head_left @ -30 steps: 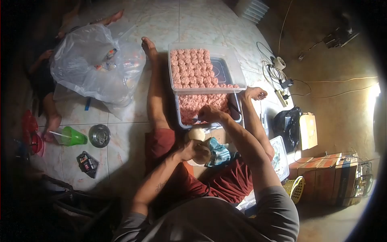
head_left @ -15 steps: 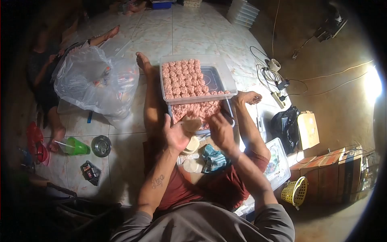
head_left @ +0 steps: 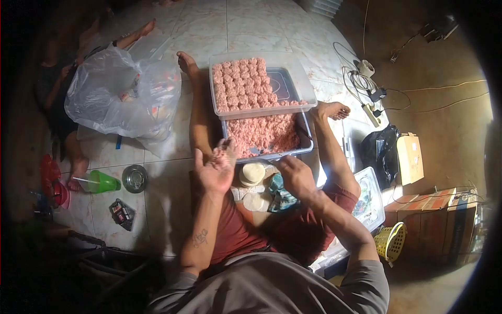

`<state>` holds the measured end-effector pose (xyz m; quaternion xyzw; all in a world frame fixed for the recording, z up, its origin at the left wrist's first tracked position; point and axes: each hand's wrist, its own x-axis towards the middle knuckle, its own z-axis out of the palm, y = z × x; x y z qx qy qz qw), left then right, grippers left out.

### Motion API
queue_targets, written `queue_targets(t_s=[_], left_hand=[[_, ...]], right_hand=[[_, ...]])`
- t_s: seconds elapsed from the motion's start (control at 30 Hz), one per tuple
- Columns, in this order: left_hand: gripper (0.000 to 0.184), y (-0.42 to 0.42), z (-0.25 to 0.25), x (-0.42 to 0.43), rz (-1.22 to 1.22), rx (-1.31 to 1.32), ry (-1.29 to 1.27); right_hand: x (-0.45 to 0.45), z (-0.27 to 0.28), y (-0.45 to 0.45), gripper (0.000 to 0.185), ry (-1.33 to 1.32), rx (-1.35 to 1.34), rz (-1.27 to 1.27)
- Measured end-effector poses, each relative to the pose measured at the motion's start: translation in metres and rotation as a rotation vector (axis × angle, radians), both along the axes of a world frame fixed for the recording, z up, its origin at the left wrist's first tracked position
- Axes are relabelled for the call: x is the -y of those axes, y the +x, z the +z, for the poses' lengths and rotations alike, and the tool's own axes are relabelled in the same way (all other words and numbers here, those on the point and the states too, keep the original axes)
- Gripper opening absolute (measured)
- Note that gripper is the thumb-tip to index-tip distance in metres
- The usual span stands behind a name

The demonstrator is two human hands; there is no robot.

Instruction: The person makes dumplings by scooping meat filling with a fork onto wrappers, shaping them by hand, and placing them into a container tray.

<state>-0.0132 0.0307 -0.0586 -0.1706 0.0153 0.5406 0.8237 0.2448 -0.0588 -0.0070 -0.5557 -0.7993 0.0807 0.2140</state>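
Note:
My left hand (head_left: 214, 175) is palm up, its fingers curled around a lump of pink minced meat (head_left: 224, 157); any wrapper beneath is hard to make out. My right hand (head_left: 297, 178) is closed near the front rim of the lower tub, and a thin dark piece seems to stick out from its fingers, too small to name. Loose pink mince fills the lower tub (head_left: 309, 149). Across its back sits a clear plastic box (head_left: 306, 108) with rows of shaped meat dumplings (head_left: 243, 83). Between my legs are a stack of round wrappers (head_left: 252, 174), more flat wrappers (head_left: 256, 202) and a checked cloth (head_left: 282, 194).
A big clear plastic bag (head_left: 104, 99) stands left, near another person's legs. A green cup (head_left: 104, 181), a glass ashtray (head_left: 135, 178) and a small dark packet (head_left: 123, 214) lie on the tiles. Cables (head_left: 358, 83), a black bag (head_left: 379, 154), cartons (head_left: 423, 220) and a yellow basket (head_left: 392, 240) are right.
The round wrapper shown in my left hand has given way to visible pink mince there. My left hand has moved left, away from the tub; my right hand has shifted slightly right and down.

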Motion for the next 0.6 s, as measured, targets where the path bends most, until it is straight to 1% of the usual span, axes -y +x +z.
queue_targets(t_s=[0.03, 0.07, 0.1, 0.17, 0.2, 0.23, 0.27, 0.3, 0.33, 0.37, 0.4, 0.43, 0.47, 0.5, 0.53, 0.57, 0.6], left_hand=[[0.069, -0.005, 0.019, 0.006, -0.009, -0.231, -0.003], [0.064, -0.009, 0.013, 0.007, -0.082, -0.205, 0.112], [0.059, -0.013, 0.01, 0.009, -0.152, -0.179, 0.23], [0.055, -0.007, 0.004, 0.019, -0.28, -0.194, 0.301], [0.056, 0.001, 0.012, 0.027, -0.335, -0.308, 0.161], [0.058, 0.005, -0.001, 0.029, -0.414, -0.405, 0.303], [0.059, 0.009, -0.013, 0.037, -0.448, -0.416, 0.274], [0.06, 0.015, -0.016, 0.045, -0.482, -0.423, 0.243], [0.06, 0.016, -0.019, 0.05, -0.487, -0.416, 0.241], [0.06, 0.018, -0.023, 0.054, -0.515, -0.461, 0.244], [0.06, 0.02, -0.028, 0.058, -0.541, -0.506, 0.25], [0.06, 0.018, -0.035, 0.06, -0.543, -0.497, 0.253], [0.061, 0.013, -0.043, 0.062, -0.579, -0.489, 0.268], [0.062, 0.012, -0.038, 0.061, -0.614, -0.482, 0.28], [0.066, 0.011, -0.033, 0.062, -0.601, -0.504, 0.308], [0.066, 0.009, -0.028, 0.061, -0.597, -0.5, 0.307], [0.068, 0.006, -0.017, 0.058, -0.605, -0.43, 0.337]], right_hand=[[-0.001, 0.011, 0.0, 0.033, -0.053, -0.196, -0.056], [0.0, 0.024, -0.001, 0.028, -0.101, -0.363, -0.213], [-0.001, 0.046, -0.008, 0.022, -0.214, -0.481, -0.38], [-0.01, 0.029, 0.0, 0.019, -0.199, -0.457, -0.404], [-0.016, 0.018, 0.005, 0.019, -0.2, -0.459, -0.407], [-0.024, 0.009, 0.008, 0.019, -0.124, -0.39, -0.36], [-0.031, 0.003, 0.013, 0.02, -0.048, -0.318, -0.314], [-0.037, 0.004, 0.016, 0.02, -0.048, -0.314, -0.319], [-0.042, 0.004, 0.018, 0.02, -0.017, -0.185, -0.331], [-0.047, 0.005, 0.02, 0.021, 0.012, -0.054, -0.34], [-0.052, 0.008, 0.019, 0.029, 0.114, 0.016, -0.419], [-0.053, 0.019, 0.013, 0.029, 0.115, 0.025, -0.422], [-0.052, 0.032, 0.009, 0.035, 0.12, 0.016, -0.358], [-0.049, 0.041, 0.006, 0.041, 0.121, 0.007, -0.293], [-0.045, 0.042, 0.005, 0.053, 0.143, 0.102, -0.162], [-0.04, 0.048, 0.002, 0.053, 0.142, 0.106, -0.159], [-0.034, 0.055, -0.002, 0.055, 0.151, 0.223, -0.043]])
